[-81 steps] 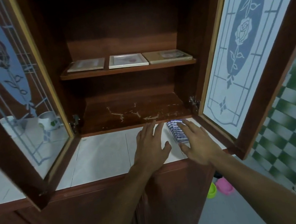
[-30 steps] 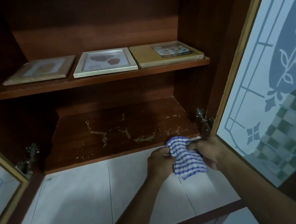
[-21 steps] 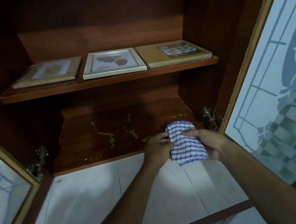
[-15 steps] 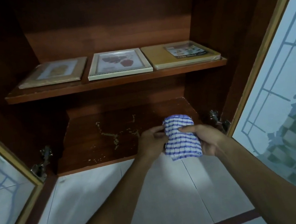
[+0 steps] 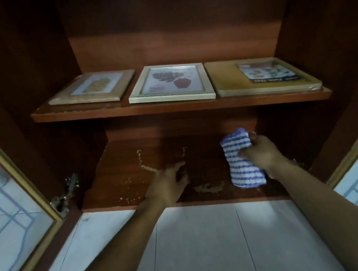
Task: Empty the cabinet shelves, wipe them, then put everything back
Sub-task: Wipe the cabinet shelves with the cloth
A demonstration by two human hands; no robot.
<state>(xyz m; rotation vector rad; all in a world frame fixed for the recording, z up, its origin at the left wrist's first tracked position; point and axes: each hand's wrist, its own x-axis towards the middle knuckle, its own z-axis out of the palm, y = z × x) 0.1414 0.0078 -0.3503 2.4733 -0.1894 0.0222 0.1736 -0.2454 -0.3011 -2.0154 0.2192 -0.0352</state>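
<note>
The right hand [image 5: 262, 153] grips the bunched striped cloth [image 5: 240, 165] over the bottom shelf [image 5: 118, 175] near its front right corner, the cloth's long axis running front to back. The bare, scuffed board stretches leftward from it. The left hand [image 5: 169, 181], loosely curled and empty, sits mid-shelf, likely in a leftward sweep's path.

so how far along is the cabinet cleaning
Done: the bottom shelf shows bare wood, apparently emptied. In hand: the right hand grips the striped cloth over it, the left hand beside it holds nothing; wiping looks about to start. Left: the middle shelf holds a wooden frame, a white frame and a yellow tray, all to remove, wipe under and return.
</note>
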